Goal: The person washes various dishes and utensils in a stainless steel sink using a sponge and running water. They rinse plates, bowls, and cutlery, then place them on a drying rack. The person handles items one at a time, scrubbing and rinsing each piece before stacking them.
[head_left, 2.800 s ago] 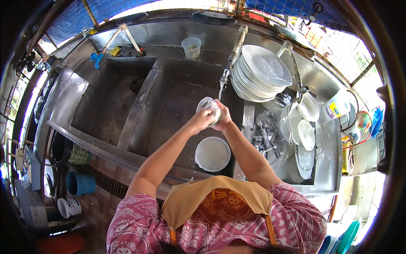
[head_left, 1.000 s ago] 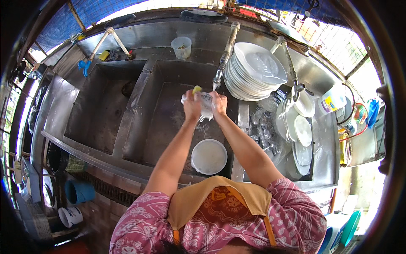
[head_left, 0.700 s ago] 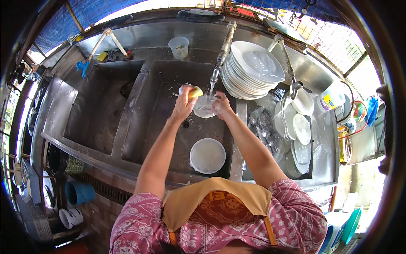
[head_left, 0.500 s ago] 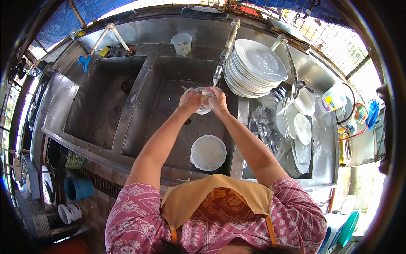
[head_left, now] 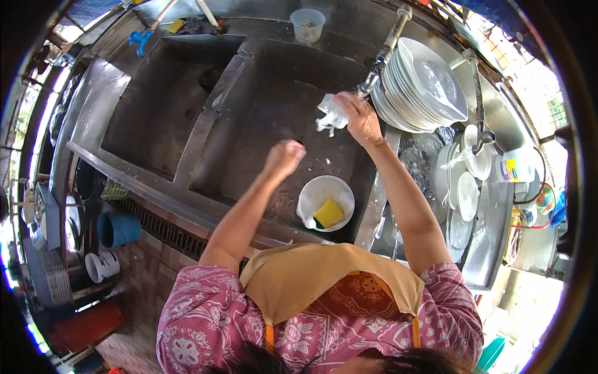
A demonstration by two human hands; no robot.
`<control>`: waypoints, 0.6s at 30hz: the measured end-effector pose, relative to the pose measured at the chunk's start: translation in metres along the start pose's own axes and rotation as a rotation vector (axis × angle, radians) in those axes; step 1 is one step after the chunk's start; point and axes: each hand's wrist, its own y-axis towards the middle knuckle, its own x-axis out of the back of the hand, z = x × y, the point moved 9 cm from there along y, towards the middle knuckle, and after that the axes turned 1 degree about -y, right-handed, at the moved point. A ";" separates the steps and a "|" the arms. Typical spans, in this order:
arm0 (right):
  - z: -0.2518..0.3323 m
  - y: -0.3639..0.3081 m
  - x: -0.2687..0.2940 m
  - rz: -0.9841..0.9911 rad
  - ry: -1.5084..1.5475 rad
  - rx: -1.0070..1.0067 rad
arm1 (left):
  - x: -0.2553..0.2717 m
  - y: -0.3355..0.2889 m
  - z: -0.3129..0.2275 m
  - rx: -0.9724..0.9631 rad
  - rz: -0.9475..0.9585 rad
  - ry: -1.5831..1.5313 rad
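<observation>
My right hand (head_left: 361, 118), closed, grips a glossy whitish thing (head_left: 332, 115) with a ragged outline below the tap (head_left: 376, 73); its kind is blurred. My left hand (head_left: 285, 159) hangs over the middle sink basin (head_left: 249, 124), fingers curled in, and I see nothing in them. Nearer to me in the same basin stands a round white bowl (head_left: 305, 197). Inside it lies a yellow sponge (head_left: 329, 214) with a green side, beside a bit of white foam.
A tall stack of white plates (head_left: 414, 93) stands right of the tap. The right basin holds water, cutlery and more white plates (head_left: 468, 193). A clear plastic tub (head_left: 308, 26) sits on the back ledge. A steel divider (head_left: 208, 118) borders the left basin.
My hands have parted; the left moved nearer to me, the right stays by the tap with the whitish thing. The sponge now lies in the white bowl. The view has shifted.
</observation>
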 end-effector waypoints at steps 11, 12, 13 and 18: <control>-0.048 -0.126 0.147 0.149 0.028 -0.512 | -0.046 -0.054 0.244 0.361 0.698 0.938; -0.063 -0.161 0.160 0.173 0.081 -0.728 | -0.052 -0.059 0.242 0.356 0.718 0.968; -0.074 -0.202 0.172 0.194 0.140 -0.940 | -0.056 -0.062 0.242 0.358 0.736 0.997; -0.066 -0.335 0.197 0.700 -0.113 -1.152 | -0.092 -0.045 0.287 0.321 0.728 0.898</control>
